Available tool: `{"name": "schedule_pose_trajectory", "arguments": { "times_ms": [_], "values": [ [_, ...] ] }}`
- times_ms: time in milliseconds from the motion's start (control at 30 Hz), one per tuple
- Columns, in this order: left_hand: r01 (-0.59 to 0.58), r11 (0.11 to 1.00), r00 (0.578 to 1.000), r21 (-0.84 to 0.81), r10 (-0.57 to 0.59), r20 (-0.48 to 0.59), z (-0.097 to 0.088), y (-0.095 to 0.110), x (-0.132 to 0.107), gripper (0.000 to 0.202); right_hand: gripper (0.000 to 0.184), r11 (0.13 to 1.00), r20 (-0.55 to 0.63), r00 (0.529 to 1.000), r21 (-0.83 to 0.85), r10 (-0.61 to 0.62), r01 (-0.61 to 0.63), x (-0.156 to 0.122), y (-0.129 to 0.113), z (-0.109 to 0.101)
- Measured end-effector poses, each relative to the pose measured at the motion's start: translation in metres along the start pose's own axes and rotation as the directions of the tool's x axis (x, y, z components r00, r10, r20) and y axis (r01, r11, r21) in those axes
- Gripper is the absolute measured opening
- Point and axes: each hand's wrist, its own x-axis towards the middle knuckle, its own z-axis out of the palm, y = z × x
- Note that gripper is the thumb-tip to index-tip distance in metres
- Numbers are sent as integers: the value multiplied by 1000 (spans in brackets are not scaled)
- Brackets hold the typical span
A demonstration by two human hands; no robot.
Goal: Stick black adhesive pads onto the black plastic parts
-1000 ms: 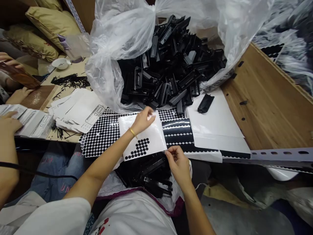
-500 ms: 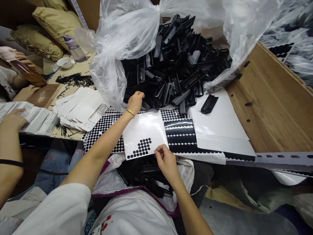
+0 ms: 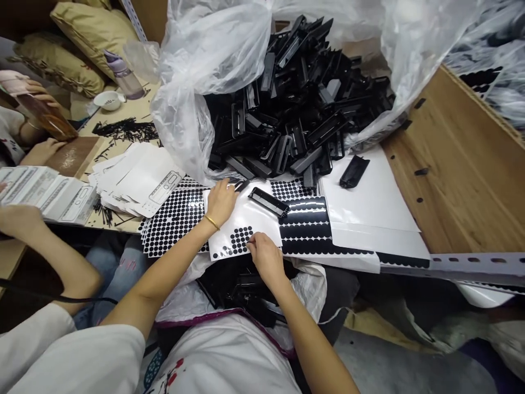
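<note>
My left hand (image 3: 221, 203) rests at the upper left of a glossy white sheet (image 3: 266, 232), fingers bent around the end of a dark ribbed plastic part that is partly hidden. Another long black plastic part (image 3: 268, 202), a hollow shell, lies tilted on the sheet to its right. Lower down, my right hand (image 3: 266, 257) pinches at the edge of a cluster of round black stickers (image 3: 239, 239) on that sheet. Its thumb and forefinger are together at one dot, which the fingertips mostly cover.
Behind the sheet, a heap of black plastic parts (image 3: 303, 109) spills from a clear plastic bag (image 3: 184, 109). More dot sheets (image 3: 174, 219) lie at left, near white printed cards (image 3: 141, 178). A co-worker's arm (image 3: 53, 257) reaches in at left. A wooden panel (image 3: 459, 164) stands at right.
My left hand has drawn back from the heap toward me, and a black part now lies on the white sheet. My right hand has shifted left onto the stickers. The co-worker's near arm has moved.
</note>
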Motion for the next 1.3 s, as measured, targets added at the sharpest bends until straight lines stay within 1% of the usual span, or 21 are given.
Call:
{"name": "schedule_pose_trajectory", "arguments": {
  "times_ms": [33,100,133,167,200,233,267,300,333,367,433,500,567,700,833,933,1033,1133,1233,1267,1300],
  "values": [
    [21,991,1000,-134,-23,-13,-4,1,-5,8,9,999,-5,1000,41,8,-8,0,1,-1],
    [78,909,997,-410,-80,13,-8,4,-20,12,11,984,-39,999,176,35,-27,-2,3,-5],
    [120,846,993,-520,-101,65,-7,6,-30,16,12,961,-64,996,273,60,-41,-4,5,-7],
    [163,795,986,-585,-109,126,-5,9,-41,21,12,923,-88,992,381,95,-54,-5,6,-10],
    [219,724,973,-654,-111,202,-2,12,-52,23,13,869,-108,985,491,133,-63,-7,7,-14],
    [320,568,943,-758,-117,311,2,17,-63,24,14,805,-123,978,589,170,-66,-9,7,-18],
    [414,400,907,-818,-108,407,7,21,-73,24,14,742,-133,970,668,202,-63,-11,8,-22],
    [479,251,877,-841,-93,472,12,26,-81,25,15,686,-136,965,725,224,-57,-13,8,-26],
    [525,123,851,-842,-79,519,16,30,-88,26,15,643,-133,963,764,233,-50,-14,8,-29],
    [547,51,836,-836,-76,543,20,34,-94,28,15,613,-126,964,789,234,-46,-16,8,-31],
    [570,-16,818,-822,-84,569,24,39,-100,28,15,594,-107,966,802,233,-54,-18,8,-34],
    [587,-37,803,-809,-98,587,24,43,-103,28,16,620,-107,964,782,245,-71,-19,8,-33],
    [592,-41,798,-805,-106,593,24,44,-104,28,17,657,-125,958,750,258,-79,-21,7,-30],
    [577,-41,807,-815,-123,578,21,45,-107,28,16,705,-161,957,706,243,-60,-22,5,-26],
    [556,-35,817,-831,-158,554,21,48,-109,29,14,766,-215,957,642,192,-9,-21,3,-25],
    [522,3,842,-853,-166,514,24,49,-111,29,14,834,-263,955,551,135,34,-20,1,-24],
    [469,104,877,-877,-175,448,27,46,-112,26,12,906,-299,953,416,56,77,-17,3,-21],
    [449,188,891,-874,-166,422,27,38,-111,27,9,964,-368,930,245,-2,100,-17,18,-24],
    [450,232,891,-862,-183,416,27,23,-104,29,5,990,-458,888,104,-39,97,-22,47,-41],
    [452,233,889,-861,-197,414,27,18,-101,30,4,991,-448,888,30,-106,134,-24,58,-48],
    [453,226,888,-862,-206,412,28,13,-97,31,5,981,-405,894,-65,-194,183,-27,67,-55]
  ]
}}
